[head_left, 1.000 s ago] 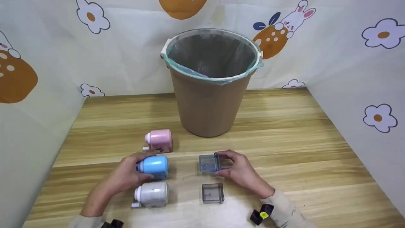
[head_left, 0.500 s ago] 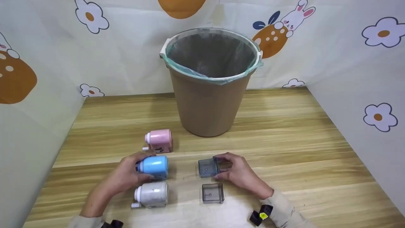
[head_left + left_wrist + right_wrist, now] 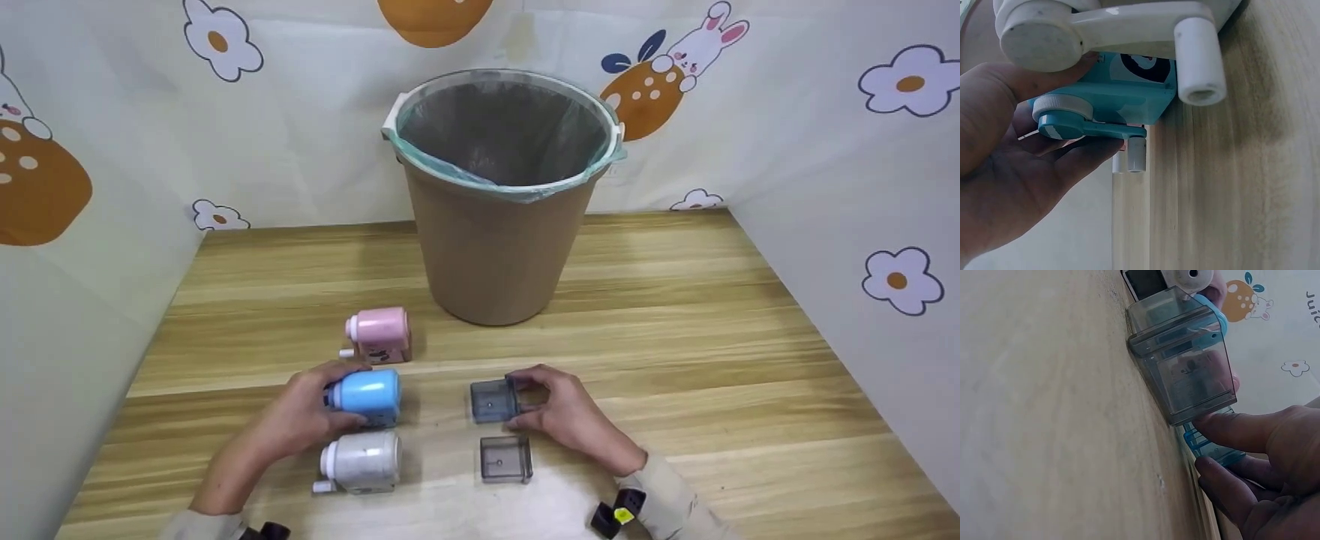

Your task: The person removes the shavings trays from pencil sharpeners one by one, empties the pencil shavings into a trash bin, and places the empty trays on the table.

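Note:
A blue hand-crank pencil sharpener (image 3: 367, 391) stands on the table, and my left hand (image 3: 311, 405) grips it around its crank side. In the left wrist view its blue crank arm (image 3: 1109, 130) has a white knob. My right hand (image 3: 559, 405) pinches a clear bluish shavings drawer (image 3: 492, 401) by its front edge, low at the table. A grey clear drawer (image 3: 504, 459) lies just nearer; in the right wrist view this grey drawer (image 3: 1190, 371) partly hides the bluish one (image 3: 1213, 447).
A white sharpener (image 3: 365, 461) stands nearer than the blue one, a pink sharpener (image 3: 381, 334) farther back. At the back of the wooden table (image 3: 675, 315) stands a brown bin (image 3: 495, 255) with a bag liner. Patterned sheets (image 3: 315, 112) enclose the table.
My right hand has brought the bluish drawer down and slightly nearer, beside the grey one. The left hand keeps its hold on the blue sharpener.

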A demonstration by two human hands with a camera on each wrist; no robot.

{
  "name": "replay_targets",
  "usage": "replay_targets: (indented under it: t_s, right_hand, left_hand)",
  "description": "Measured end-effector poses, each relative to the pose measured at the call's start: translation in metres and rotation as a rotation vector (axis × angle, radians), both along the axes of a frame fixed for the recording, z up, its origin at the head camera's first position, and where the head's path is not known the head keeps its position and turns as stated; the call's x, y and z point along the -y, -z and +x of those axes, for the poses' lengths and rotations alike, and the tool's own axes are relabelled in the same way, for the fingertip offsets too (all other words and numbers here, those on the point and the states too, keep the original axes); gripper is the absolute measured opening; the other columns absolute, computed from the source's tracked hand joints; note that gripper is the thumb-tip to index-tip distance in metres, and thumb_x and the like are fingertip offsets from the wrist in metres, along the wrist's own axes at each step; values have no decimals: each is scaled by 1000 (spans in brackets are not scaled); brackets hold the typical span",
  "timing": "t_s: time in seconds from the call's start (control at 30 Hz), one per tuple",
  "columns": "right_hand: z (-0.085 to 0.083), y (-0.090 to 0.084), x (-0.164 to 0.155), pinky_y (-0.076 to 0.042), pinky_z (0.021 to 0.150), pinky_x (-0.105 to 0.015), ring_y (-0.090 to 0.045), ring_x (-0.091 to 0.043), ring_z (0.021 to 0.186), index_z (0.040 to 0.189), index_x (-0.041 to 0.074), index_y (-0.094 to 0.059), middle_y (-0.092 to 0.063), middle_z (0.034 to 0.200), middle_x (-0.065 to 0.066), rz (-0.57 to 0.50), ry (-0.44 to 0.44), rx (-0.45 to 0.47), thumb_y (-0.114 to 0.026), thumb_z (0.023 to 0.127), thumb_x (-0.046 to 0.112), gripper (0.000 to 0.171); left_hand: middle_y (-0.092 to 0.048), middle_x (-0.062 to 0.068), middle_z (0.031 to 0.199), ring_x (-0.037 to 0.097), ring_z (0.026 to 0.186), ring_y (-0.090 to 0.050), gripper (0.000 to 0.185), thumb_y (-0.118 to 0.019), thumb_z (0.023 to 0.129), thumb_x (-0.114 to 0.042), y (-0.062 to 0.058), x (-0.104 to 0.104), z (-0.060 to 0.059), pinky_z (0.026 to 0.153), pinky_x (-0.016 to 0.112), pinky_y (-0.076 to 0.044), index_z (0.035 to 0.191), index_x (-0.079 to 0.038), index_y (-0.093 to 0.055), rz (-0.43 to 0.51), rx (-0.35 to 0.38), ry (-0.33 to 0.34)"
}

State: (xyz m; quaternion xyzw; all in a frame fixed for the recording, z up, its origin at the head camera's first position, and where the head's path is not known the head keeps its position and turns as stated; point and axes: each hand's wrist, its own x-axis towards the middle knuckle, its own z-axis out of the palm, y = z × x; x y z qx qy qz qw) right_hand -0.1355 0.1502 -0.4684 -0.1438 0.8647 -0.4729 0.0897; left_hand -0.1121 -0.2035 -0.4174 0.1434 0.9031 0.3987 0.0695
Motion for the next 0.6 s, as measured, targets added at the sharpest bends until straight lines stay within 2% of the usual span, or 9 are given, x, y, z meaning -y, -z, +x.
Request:
replay_targets:
  t_s: [0.27, 0.6]
  right_hand:
    - [0, 0, 1, -56, 95, -39, -65, -21, 101, 120, 7, -69, -70, 112, -5, 41, -6, -28, -92, 65, 15, 60]
    - [-1, 0, 1, -54, 96, -41, -65, -21, 102, 121, 8, -69, -69, 112, -4, 54, 3, -16, -93, 64, 16, 62]
  left_hand:
    - [-63, 23, 131, 39, 112, -64, 63, -85, 75, -10, 2, 2, 0, 98, 57, -52, 132, -1, -61, -12, -1, 0]
    - [-66, 21, 127, 37, 110, -65, 63, -85, 76, -12, 3, 3, -1, 96, 56, -53, 133, -4, -59, -16, -10, 5]
